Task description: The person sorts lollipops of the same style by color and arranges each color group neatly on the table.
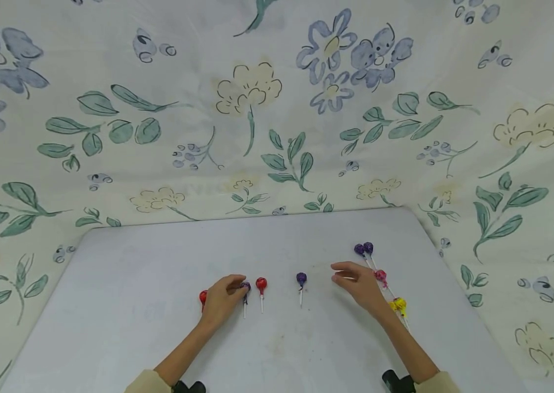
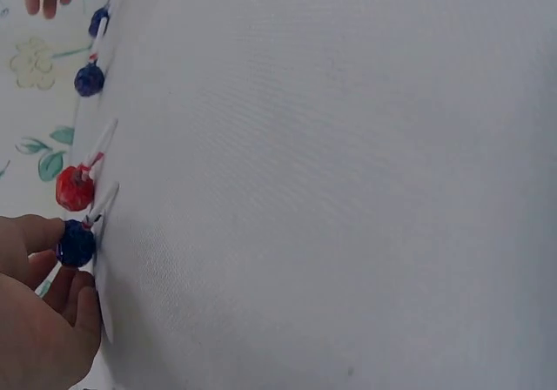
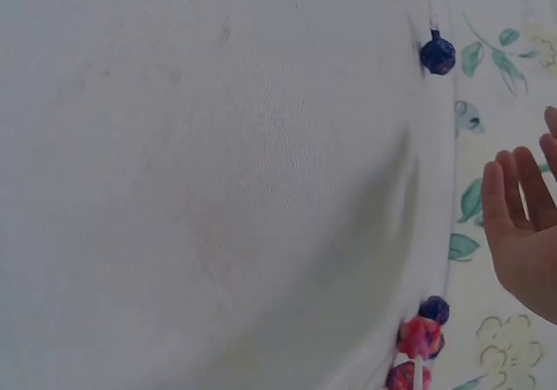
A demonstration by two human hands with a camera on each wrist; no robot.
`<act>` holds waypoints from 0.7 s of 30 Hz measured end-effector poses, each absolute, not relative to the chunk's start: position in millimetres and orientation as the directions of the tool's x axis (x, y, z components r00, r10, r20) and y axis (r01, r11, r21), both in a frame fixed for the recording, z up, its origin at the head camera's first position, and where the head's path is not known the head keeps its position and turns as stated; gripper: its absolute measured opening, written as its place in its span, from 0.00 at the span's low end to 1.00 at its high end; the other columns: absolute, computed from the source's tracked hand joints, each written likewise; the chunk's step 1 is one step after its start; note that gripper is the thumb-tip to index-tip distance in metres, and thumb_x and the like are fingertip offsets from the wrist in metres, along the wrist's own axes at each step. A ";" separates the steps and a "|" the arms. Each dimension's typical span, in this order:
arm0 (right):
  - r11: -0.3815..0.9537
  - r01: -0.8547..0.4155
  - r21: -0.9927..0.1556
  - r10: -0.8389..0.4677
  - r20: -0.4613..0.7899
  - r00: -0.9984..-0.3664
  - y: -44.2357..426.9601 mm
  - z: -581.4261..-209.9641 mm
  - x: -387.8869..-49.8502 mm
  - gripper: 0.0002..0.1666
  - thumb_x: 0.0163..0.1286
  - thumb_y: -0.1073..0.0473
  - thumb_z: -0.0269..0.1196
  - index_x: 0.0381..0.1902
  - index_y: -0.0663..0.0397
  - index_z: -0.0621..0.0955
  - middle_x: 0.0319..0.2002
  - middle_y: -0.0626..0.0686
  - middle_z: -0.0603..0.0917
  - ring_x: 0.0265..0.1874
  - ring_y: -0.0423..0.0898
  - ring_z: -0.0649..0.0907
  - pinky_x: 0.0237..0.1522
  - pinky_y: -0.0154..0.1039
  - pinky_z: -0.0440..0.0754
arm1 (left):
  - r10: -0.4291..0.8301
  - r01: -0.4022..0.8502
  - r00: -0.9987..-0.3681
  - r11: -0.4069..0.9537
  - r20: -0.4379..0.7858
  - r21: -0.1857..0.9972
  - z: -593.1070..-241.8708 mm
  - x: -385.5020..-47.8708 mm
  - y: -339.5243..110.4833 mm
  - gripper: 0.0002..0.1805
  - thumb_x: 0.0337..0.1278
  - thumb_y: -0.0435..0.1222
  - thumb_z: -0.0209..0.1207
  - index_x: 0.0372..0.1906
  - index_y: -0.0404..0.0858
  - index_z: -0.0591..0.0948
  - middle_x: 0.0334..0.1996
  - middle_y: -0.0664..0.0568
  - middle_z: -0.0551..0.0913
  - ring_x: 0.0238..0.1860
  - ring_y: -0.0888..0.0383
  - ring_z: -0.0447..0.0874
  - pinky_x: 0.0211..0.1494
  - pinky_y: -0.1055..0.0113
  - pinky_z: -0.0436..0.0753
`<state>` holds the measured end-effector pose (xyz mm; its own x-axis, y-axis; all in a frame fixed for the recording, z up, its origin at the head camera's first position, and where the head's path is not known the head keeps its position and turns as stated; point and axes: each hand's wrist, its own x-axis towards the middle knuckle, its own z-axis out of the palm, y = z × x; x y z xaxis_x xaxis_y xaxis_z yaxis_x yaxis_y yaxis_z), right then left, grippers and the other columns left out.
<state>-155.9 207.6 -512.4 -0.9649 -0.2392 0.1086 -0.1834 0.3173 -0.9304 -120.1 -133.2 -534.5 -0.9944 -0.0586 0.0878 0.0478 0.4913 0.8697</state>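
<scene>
Head view | left hand (image 1: 221, 300) pinches dark purple lollipop (image 1: 246, 285) on white table (image 1: 134, 273), just beside red lollipop (image 1: 261, 283) | round wrapped head, white stick | wrapper markings too small to read | right hand (image 1: 361, 286): fingers extended, slightly apart

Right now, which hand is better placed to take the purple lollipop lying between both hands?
Likely the right hand: it is empty and closer to the purple lollipop, while the left hand pinches another lollipop.
</scene>
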 end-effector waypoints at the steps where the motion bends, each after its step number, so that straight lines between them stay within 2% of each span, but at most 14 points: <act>1: 0.323 -0.173 -0.930 -0.240 0.096 -0.966 203.5 -510.7 -155.7 0.17 0.70 0.66 0.64 0.55 0.68 0.81 0.53 0.65 0.82 0.51 0.57 0.83 0.52 0.37 0.81 | -0.059 0.046 -0.995 0.488 0.086 0.872 -534.7 -120.1 -133.2 0.15 0.61 0.28 0.65 0.52 0.30 0.83 0.47 0.43 0.85 0.49 0.48 0.84 0.55 0.58 0.82; 6: 0.324 -0.155 -0.933 -0.249 0.074 -0.966 185.3 -507.5 -157.4 0.16 0.69 0.69 0.64 0.53 0.69 0.81 0.52 0.66 0.82 0.50 0.58 0.83 0.52 0.42 0.82 | -0.054 0.051 -0.995 0.479 0.088 0.876 -535.6 -119.0 -132.3 0.14 0.60 0.27 0.64 0.51 0.29 0.83 0.46 0.42 0.85 0.49 0.48 0.84 0.54 0.58 0.82; 10: 0.318 -0.134 -0.939 -0.249 0.054 -0.967 175.9 -527.2 -167.5 0.17 0.67 0.65 0.67 0.53 0.63 0.83 0.51 0.60 0.84 0.49 0.54 0.84 0.50 0.41 0.83 | -0.057 0.049 -0.995 0.476 0.087 0.878 -536.0 -118.2 -132.1 0.14 0.60 0.26 0.64 0.51 0.29 0.83 0.46 0.42 0.85 0.49 0.48 0.84 0.54 0.58 0.82; 17: 0.365 -0.117 -0.923 -0.247 0.024 -0.969 156.5 -537.2 -169.5 0.15 0.66 0.63 0.68 0.51 0.58 0.84 0.49 0.56 0.86 0.46 0.52 0.84 0.50 0.47 0.82 | -0.069 0.034 -0.995 0.489 0.078 0.872 -536.6 -117.7 -132.3 0.14 0.61 0.28 0.64 0.51 0.30 0.84 0.46 0.43 0.85 0.49 0.48 0.84 0.56 0.57 0.81; 21: 0.395 -0.091 -0.914 -0.239 -0.006 -0.971 149.5 -545.8 -168.7 0.17 0.66 0.61 0.69 0.52 0.56 0.84 0.46 0.52 0.85 0.45 0.49 0.84 0.50 0.44 0.82 | -0.072 0.035 -0.994 0.489 0.080 0.872 -537.4 -117.9 -132.0 0.13 0.61 0.28 0.64 0.51 0.31 0.84 0.46 0.44 0.85 0.49 0.48 0.84 0.57 0.56 0.80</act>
